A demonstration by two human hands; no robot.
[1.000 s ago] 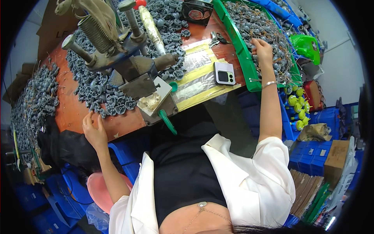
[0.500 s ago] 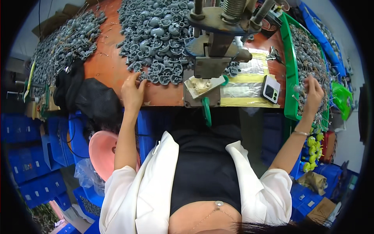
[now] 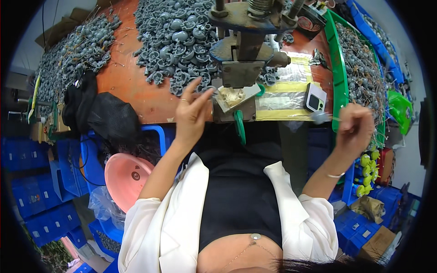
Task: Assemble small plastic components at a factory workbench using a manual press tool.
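My left hand [image 3: 190, 116] is beside the press's metal base, its fingertips around a small grey plastic shell [image 3: 210, 89], partly hidden and blurred. At the right, my right hand [image 3: 356, 129] pinches a thin lead with a grey rounded plastic part [image 3: 320, 118] on its end, near the phone and the front of the green tray. Between the hands is a cream-coloured mould [image 3: 233, 94] on a light plate, with the press head [image 3: 241, 74] above it. A heap of grey plastic shells [image 3: 175, 41] lies behind my left hand.
A green tray [image 3: 337, 68] full of grey parts with leads stands at the right. A phone [image 3: 315, 98] lies on yellow-taped sheeting. Green ring handles [image 3: 240, 127] hang at the base. At the left are a dark mesh bag [image 3: 114, 116], another heap of grey parts [image 3: 86, 45] and a pink basin [image 3: 125, 179].
My left hand has moved right from the shell heap to the mould with a grey shell. My right hand has come out of the green tray leftward and nearer, carrying a grey part by its lead.
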